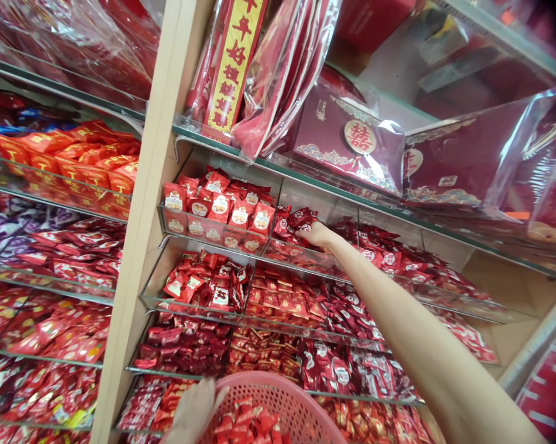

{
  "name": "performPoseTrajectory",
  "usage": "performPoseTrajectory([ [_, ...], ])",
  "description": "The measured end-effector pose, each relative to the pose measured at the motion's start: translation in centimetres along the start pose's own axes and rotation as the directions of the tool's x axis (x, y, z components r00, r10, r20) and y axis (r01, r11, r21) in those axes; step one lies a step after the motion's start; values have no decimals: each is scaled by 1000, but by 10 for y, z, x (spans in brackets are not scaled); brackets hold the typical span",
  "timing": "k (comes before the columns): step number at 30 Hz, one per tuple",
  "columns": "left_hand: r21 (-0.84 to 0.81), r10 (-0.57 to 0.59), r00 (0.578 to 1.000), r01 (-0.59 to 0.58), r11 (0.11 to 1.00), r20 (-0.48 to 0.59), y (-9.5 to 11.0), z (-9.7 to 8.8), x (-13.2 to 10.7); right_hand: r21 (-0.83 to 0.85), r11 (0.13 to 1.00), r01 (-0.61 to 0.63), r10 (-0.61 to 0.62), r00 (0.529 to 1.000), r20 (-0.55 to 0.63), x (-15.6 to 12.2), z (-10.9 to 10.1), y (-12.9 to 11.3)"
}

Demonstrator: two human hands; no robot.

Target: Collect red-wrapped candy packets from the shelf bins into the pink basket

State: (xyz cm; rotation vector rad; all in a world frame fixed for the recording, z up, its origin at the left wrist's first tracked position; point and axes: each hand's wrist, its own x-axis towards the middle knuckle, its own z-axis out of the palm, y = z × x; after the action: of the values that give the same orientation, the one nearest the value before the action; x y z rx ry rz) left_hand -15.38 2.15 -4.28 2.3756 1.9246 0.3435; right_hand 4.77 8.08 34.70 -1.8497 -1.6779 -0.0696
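Note:
My right hand (pixel 314 235) reaches into the second compartment of the upper clear bin row, fingers curled around dark red candy packets (pixel 287 225); the fingertips are partly hidden among them. At the bottom of the view, my left hand (pixel 192 408), slightly blurred, grips the left rim of a pink perforated plastic basket (pixel 301 401). Inside the basket lies a heap of small red wrapped sweets (pixel 250 422). Left of my right hand, the neighbouring compartment holds red packets with white oval labels (pixel 220 206).
Glass shelf edges (pixel 278 165) run just above my right arm. Purple gift boxes (pixel 347 139) and plastic-wrapped red goods (pixel 282 74) stand on them. A wooden upright (pixel 142 203) separates the left shelves, which hold orange-red bags (pixel 69 157). More bins of red sweets (pixel 282 302) lie below.

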Motion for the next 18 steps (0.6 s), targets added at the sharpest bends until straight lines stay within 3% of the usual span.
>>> performPoseTrajectory([
  [5, -2, 0, 1000, 0, 1000, -13, 1, -1, 0, 119, 993, -16, 22, 998, -51, -1, -26, -2],
  [10, -12, -8, 1000, 8, 1000, 19, 1, -5, 1, 321, 930, -179, 184, 983, 16, -1, -55, 11],
  [13, -6, 7, 1000, -6, 1000, 18, 1, -5, 1, 325, 912, -249, 255, 967, 23, -4, -60, 17],
  [18, -10, 11, 1000, -11, 1000, 24, -1, 0, 1, 273, 927, -258, 273, 962, -17, -2, -56, 19],
])
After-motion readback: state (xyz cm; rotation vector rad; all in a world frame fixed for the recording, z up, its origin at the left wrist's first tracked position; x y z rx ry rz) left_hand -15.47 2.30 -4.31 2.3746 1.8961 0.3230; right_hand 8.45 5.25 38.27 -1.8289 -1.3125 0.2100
